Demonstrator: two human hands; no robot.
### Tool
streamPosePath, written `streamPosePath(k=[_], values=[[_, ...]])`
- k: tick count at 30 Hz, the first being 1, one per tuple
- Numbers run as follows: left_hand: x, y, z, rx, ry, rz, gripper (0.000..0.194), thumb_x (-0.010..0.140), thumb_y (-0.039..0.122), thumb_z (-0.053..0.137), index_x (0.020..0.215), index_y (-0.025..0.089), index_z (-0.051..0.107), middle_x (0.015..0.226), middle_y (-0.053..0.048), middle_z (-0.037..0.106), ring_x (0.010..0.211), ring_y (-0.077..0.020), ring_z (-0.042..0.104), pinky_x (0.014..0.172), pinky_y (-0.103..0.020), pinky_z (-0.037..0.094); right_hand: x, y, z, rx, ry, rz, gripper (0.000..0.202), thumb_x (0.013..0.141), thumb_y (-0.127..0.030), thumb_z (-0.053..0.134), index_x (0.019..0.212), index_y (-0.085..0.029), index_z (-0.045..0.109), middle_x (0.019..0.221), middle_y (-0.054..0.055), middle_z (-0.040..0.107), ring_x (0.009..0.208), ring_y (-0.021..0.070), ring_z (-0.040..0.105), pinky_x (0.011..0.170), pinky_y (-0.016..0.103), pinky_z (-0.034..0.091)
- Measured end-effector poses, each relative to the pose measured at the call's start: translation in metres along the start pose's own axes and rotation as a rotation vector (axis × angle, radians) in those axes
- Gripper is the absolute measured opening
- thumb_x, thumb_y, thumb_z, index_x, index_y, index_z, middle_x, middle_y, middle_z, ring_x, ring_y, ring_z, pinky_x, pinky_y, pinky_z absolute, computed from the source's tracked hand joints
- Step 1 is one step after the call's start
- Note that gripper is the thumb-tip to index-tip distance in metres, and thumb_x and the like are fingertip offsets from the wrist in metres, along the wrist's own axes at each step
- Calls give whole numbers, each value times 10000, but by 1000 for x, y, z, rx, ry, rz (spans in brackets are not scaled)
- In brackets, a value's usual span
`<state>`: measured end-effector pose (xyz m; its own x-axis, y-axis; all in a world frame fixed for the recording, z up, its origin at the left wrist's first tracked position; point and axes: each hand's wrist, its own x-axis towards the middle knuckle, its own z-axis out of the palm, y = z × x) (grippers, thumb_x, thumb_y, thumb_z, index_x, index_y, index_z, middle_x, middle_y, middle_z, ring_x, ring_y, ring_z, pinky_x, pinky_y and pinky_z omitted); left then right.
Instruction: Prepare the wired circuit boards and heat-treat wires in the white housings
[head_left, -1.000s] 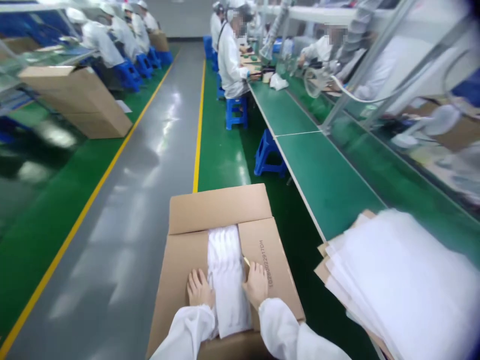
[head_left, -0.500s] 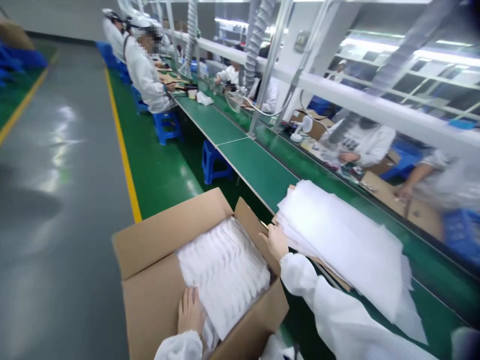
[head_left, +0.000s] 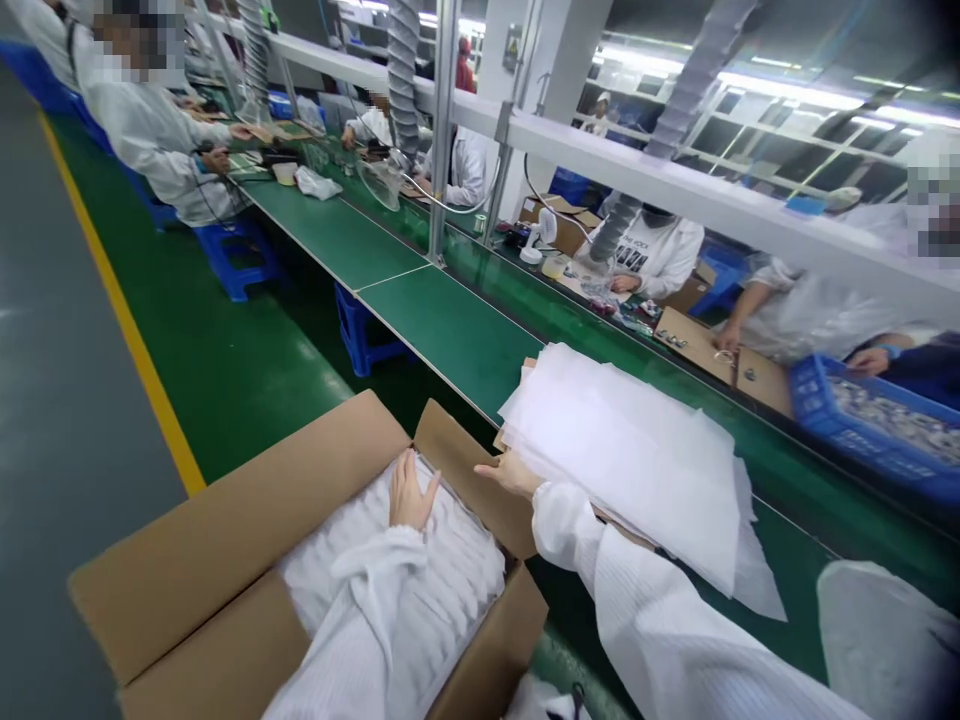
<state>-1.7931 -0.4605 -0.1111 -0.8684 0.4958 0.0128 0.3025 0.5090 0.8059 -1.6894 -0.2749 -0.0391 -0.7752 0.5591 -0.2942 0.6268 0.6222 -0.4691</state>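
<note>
My left hand (head_left: 409, 497) lies with its fingers stretched out on the far end of a row of white, soft-looking wrapped pieces (head_left: 450, 560). They are packed side by side in an open cardboard box (head_left: 247, 520). What is inside the wrapping cannot be seen. At the box's right flap (head_left: 472, 475) is my right hand (head_left: 514, 474), its thumb pointing left over the flap's edge and its other fingers partly hidden. It is close to the corner of a stack of thin white sheets (head_left: 622, 440) lying over brown cardboard on the green bench.
The long green bench (head_left: 450, 325) runs away to the upper left, with blue stools (head_left: 364, 335) beneath and beside it. People in white sit along both sides. Across the bench stands a blue crate (head_left: 862, 420) of small parts. Metal posts (head_left: 442, 150) rise from the bench.
My left hand has moved from the near left side of the wrapped pieces to their far end. My right hand stays by the flap and sheets. The view has swung right.
</note>
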Motion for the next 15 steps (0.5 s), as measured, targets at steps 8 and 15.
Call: streamPosePath(k=[8, 15], values=[[135, 9, 32, -133, -126, -138, 704, 801, 667, 383, 1228, 116, 488, 1237, -180, 549, 1148, -296, 513, 943, -394, 410, 15, 13, 8, 68, -110, 8, 389, 811, -550, 557, 794, -183, 686, 722, 46, 692, 657, 186, 647, 543, 245, 415], [163, 17, 55, -154, -207, -213, 638, 686, 721, 495, 843, 120, 639, 790, -100, 667, 764, -255, 603, 683, -335, 453, 26, 32, -4, 51, 140, 20, 376, 807, -529, 577, 931, -175, 599, 897, 91, 662, 836, 248, 612, 699, 303, 413]])
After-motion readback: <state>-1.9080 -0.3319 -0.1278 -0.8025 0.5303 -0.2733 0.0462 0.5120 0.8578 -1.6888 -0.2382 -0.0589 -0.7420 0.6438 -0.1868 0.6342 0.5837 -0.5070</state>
